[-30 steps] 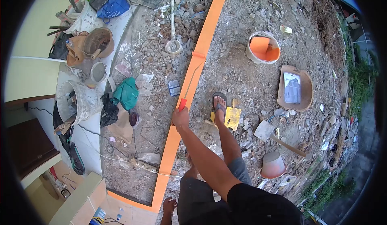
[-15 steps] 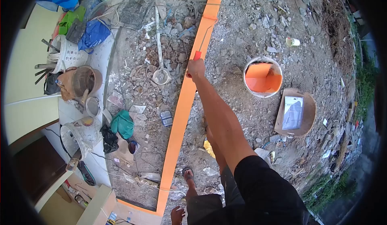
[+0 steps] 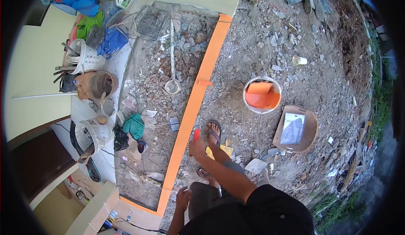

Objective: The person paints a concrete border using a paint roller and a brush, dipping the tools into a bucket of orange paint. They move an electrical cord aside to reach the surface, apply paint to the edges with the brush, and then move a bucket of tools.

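Observation:
My right hand (image 3: 196, 149) is closed around the red handle of a paint roller (image 3: 205, 83). The roller head lies on the orange-painted top of a long low wall (image 3: 186, 130), well ahead of the hand. My left hand (image 3: 183, 198) hangs low beside the near end of the wall, fingers loosely bent and somewhat apart, holding nothing visible. To the right of the wall stands a white-rimmed bucket (image 3: 249, 104) with orange paint and an orange flat piece inside.
A cut container (image 3: 312, 134) with a packaged sheet sits right of the bucket. Rubble (image 3: 236, 62) covers the ground on both sides of the wall. A long-handled ladle-like tool (image 3: 172, 53), buckets (image 3: 92, 58) and bags (image 3: 133, 126) lie to the left.
My right hand has drawn the roller back along the wall, from near its far end toward me. My feet and left hand show more fully, and the camera view has shifted.

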{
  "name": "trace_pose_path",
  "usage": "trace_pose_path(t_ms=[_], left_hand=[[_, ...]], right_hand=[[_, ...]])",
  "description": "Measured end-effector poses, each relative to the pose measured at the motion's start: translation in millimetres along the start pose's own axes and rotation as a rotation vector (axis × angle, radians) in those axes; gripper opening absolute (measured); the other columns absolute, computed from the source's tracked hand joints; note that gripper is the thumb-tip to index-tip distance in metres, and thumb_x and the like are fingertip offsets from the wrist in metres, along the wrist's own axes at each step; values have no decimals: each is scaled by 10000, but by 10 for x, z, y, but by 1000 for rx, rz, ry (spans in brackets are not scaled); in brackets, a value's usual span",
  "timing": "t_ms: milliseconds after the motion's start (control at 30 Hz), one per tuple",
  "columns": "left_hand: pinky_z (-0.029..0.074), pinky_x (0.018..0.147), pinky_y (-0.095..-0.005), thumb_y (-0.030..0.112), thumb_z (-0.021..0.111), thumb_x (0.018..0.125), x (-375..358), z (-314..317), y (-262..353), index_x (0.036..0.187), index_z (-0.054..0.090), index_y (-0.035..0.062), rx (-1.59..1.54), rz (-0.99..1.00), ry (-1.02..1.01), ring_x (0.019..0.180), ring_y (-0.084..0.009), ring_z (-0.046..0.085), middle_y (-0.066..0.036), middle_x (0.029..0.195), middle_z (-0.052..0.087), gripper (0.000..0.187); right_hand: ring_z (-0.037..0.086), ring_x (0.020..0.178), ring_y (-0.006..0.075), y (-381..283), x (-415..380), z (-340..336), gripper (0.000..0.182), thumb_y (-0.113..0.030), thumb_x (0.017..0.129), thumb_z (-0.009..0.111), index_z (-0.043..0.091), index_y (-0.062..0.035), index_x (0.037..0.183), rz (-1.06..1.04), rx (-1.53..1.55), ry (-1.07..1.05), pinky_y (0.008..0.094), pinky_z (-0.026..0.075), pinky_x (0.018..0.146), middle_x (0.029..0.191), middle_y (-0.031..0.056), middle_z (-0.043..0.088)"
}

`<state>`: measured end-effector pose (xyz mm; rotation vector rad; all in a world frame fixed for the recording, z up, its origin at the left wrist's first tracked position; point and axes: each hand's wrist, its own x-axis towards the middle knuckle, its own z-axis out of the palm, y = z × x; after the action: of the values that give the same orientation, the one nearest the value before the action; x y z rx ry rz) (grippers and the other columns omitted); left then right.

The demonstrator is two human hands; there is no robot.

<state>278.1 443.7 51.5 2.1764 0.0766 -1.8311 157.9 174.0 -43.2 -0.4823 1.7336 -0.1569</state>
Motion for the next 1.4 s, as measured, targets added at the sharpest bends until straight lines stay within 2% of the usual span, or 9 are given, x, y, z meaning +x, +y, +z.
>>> trace_pose_path(t_ms=[400, 533, 600, 767, 900, 1000, 1200, 1300, 1400], left_hand=[[554, 765, -321, 219, 724, 827, -227, -403, -948, 1150, 652, -26, -124, 311, 166, 855, -176, 677, -99, 977, 702, 412], [565, 738, -373, 229, 704, 791, -313, -532, -1921, 946, 744, 56, 56, 527, 370, 818, -245, 699, -93, 886, 731, 236], [566, 722, -440, 208, 654, 805, -272, -644, -2456, 921, 759, 146, 622, 852, 515, 840, -318, 705, -101, 891, 729, 168], [569, 739, -446, 193, 611, 836, -196, -412, -3640, 983, 766, 233, 919, 480, 523, 907, -327, 713, -114, 898, 723, 218], [550, 871, -448, 453, 643, 842, -214, 15, -4031, 1062, 760, 132, 282, 107, 394, 1016, -371, 689, -172, 1042, 727, 406], [557, 723, -483, 375, 567, 927, -193, 413, -4031, 1169, 713, 330, 399, 167, 508, 887, -353, 716, -122, 934, 727, 286], [562, 826, -467, 411, 502, 948, -324, 1020, -3272, 1140, 737, 216, 395, 107, 444, 1048, -346, 695, -139, 1150, 713, 361], [504, 972, -433, 569, 583, 843, 311, 1530, -2981, 1063, 765, 158, 0, 587, 905, 1099, -340, 671, -202, 1097, 715, 500], [501, 968, -429, 498, 682, 779, 169, 2014, -2451, 1046, 752, 152, 500, 653, 1457, 1067, -328, 683, -181, 1057, 726, 443]], right_hand=[[516, 489, 134, 1020, -2216, -1863, 135, -141, 931, 600, 566, -42, 1016, -99, 58, -250, 309, 421, 386, 693, 38, 526], [520, 490, 145, 1278, -2445, -2613, 114, -170, 954, 591, 560, -72, 1003, -257, 60, -207, 305, 433, 391, 689, 34, 529], [515, 493, 138, 1346, -2542, -2963, 126, -236, 951, 601, 544, -126, 930, -280, 49, -216, 280, 402, 385, 650, 21, 516], [502, 520, 133, 1231, -2861, -3483, 221, -345, 945, 593, 527, -162, 839, -179, -65, 20, 259, 382, 428, 634, 4, 521], [477, 552, 154, 968, -2601, -3995, 184, -289, 930, 548, 486, -137, 846, -258, -116, -86, 269, 404, 483, 673, 27, 512], [474, 551, 156, 684, -2409, -4134, 183, -286, 927, 543, 483, -132, 847, -183, -150, -115, 269, 403, 484, 673, 30, 511], [469, 549, 160, 189, -1804, -4465, 181, -279, 920, 532, 476, -122, 850, -46, -203, -223, 271, 403, 485, 673, 36, 508], [466, 548, 162, 0, -1382, -4858, 180, -276, 916, 527, 473, -118, 851, 54, -194, -280, 272, 403, 486, 673, 39, 507], [464, 547, 164, -175, -975, -5354, 179, -273, 913, 522, 470, -113, 852, 175, -159, -353, 273, 402, 487, 674, 42, 506]])
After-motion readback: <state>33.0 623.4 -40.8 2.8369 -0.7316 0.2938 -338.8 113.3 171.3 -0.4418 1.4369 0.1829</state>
